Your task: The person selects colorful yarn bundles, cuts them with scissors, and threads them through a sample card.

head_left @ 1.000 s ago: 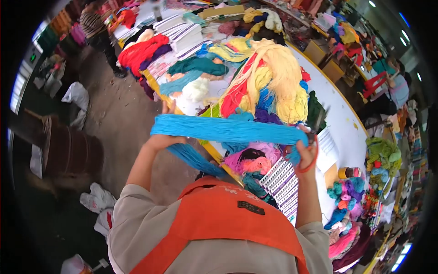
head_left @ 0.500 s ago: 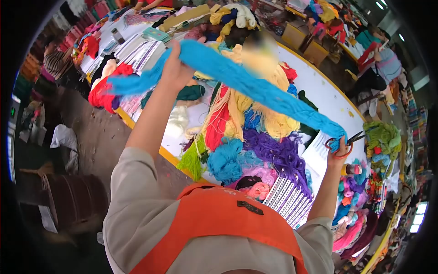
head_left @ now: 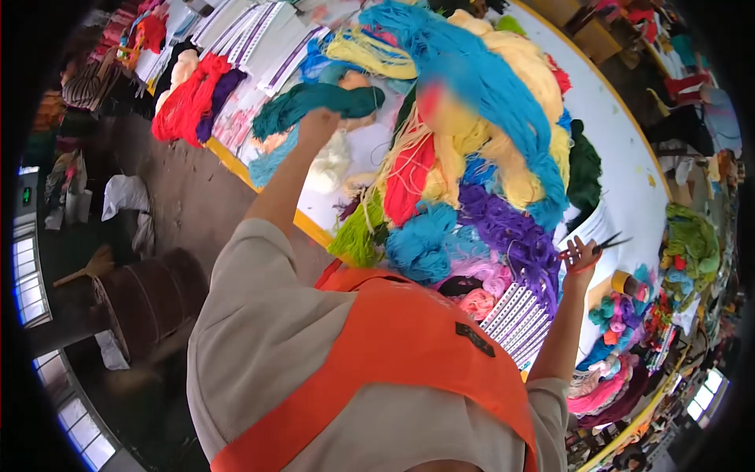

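Note:
My left hand (head_left: 318, 126) reaches out over the table, right beside a dark teal skein (head_left: 314, 102); its fingers are too blurred to read. My right hand (head_left: 580, 253) is raised at the right and holds red-handled scissors (head_left: 599, 245), blades pointing right. The bright blue skein (head_left: 487, 86) lies blurred across the top of the big yarn pile (head_left: 440, 181), free of both hands. My orange apron (head_left: 393, 354) fills the foreground.
The white table with a yellow edge (head_left: 645, 197) carries red yarn (head_left: 189, 102), a green bundle (head_left: 692, 236), striped cards (head_left: 523, 315) and small skeins (head_left: 621, 315). A brown barrel (head_left: 149, 303) stands on the floor at left. Other people work at the top right.
Both hands let go of the stretched blue skein, which now rests on the pile. My left arm dropped toward the teal skein. The right hand kept the scissors.

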